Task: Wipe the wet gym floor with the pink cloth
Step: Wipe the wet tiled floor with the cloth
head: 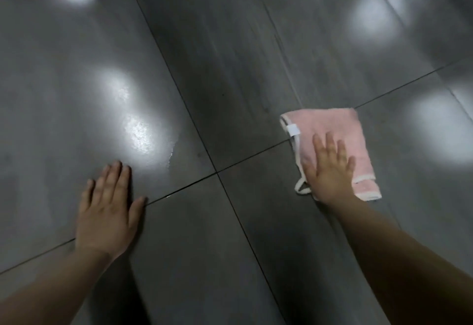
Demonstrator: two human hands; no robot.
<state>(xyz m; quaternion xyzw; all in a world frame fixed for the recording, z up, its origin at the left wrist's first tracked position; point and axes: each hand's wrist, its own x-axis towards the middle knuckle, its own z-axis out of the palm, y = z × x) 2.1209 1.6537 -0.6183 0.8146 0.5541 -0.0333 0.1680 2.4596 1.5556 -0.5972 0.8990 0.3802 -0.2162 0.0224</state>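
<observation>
Flat palm on the cloth

The right hand (330, 168) presses the folded pink cloth (335, 130) onto the grey tiled floor (230, 81), fingers straight and spread. The left hand (107, 212) lies flat on the tiles, fingers straight, holding nothing, just beside a glistening wet patch (143, 135).

Blurred white patches of reflected light (371, 17) lie scattered left and right.

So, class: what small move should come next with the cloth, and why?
Probably slide the pink cloth left, under the flat right hand, toward the glistening wet patch just beyond the left hand; the cloth lies apart from it, to its right.
</observation>
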